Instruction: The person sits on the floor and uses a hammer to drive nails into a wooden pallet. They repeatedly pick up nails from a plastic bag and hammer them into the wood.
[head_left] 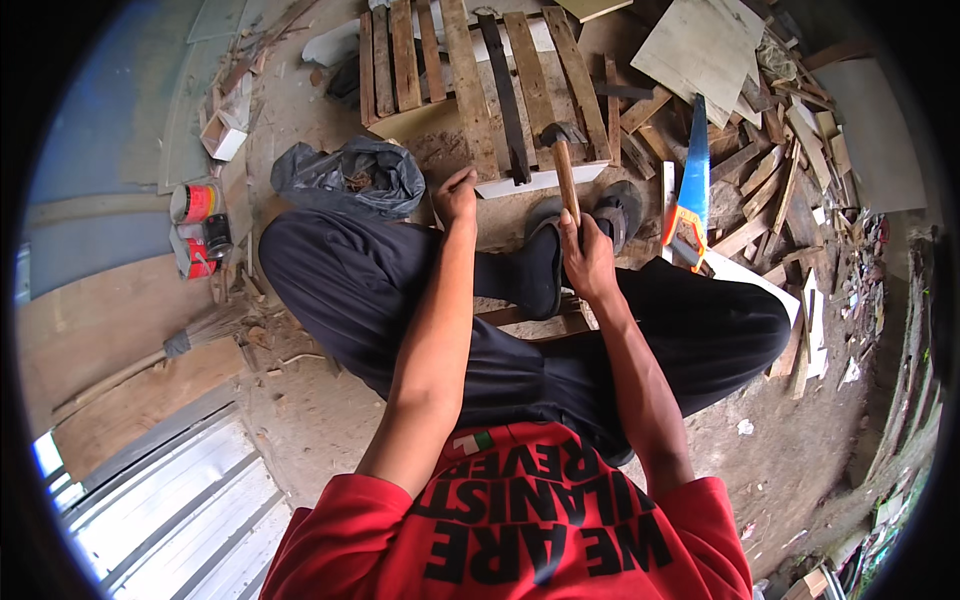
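Hammer [564, 160] in your right hand [588, 262]: your fingers wrap the lower end of its wooden handle, and the metal head stands above your fist, over the slatted pallet [470, 70]. Your left hand [457, 195] is pinched shut at the pallet's near edge, beside the white strip [540, 180]; what it pinches is too small to tell. To your right lies a blue saw [690, 190].

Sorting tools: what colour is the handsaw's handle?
Orange, on the handsaw with a blue blade; head view.
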